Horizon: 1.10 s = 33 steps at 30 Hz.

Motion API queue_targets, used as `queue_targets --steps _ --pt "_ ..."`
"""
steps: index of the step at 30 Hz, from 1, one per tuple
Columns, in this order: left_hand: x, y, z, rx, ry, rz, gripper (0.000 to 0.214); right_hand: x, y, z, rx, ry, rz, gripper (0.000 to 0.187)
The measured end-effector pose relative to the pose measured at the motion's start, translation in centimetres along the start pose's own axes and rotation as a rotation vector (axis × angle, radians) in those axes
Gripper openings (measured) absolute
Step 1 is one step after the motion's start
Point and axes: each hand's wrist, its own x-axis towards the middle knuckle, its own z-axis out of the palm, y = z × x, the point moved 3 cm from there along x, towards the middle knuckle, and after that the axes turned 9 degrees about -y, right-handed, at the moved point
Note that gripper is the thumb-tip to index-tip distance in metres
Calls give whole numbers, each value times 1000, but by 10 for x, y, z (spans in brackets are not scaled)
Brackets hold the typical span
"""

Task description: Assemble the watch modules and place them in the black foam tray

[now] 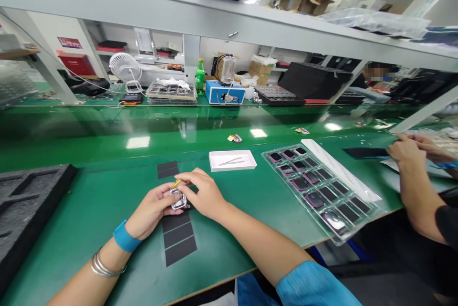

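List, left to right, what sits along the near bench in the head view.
Foam tray → left hand → clear part → right hand → white tray → parts tray → co-worker's hand.

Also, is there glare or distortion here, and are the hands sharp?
Head view: lamps glare in white patches on the table; the shelf bows from wide-angle distortion; left hand, right hand and the part between them look sharp.

Glossy green workbench top (107,127) stretching away beyond the left hand (150,209), bright with reflected light patches (138,142); grey metal shelf beam (143,5) overhead on slanted grey struts (46,65); white wall (45,29) far behind; small white desk fan (124,68) well past that hand, leftward.
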Motion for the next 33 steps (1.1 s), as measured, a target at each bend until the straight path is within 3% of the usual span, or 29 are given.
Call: queue_targets --steps 6,9,12,14,20,27,30,33 --pt "4 5 -19 -22 129 -3 18 7 26 12 285 -3 285 29" --pt "4 12 -40 -92 270 35 16 9 35 15 224 -102 388 19" --pt "2 16 -53 -155 329 18 15 10 34 24 -31 -324 342 7" --pt "2 16 -54 -179 310 -2 15 9 30 30 -126 -374 308 10" --pt "2 13 -48 -179 254 0 15 7 20 42 -290 -366 339 11" --pt "4 10 -49 -174 232 12 11 12 28 45 -276 -322 404 5" --pt "5 10 -49 -175 226 9 9 12 31 49 -285 -315 379 10" --pt "5 9 -49 -181 233 2 8 8 28 50 -324 -351 265 8"
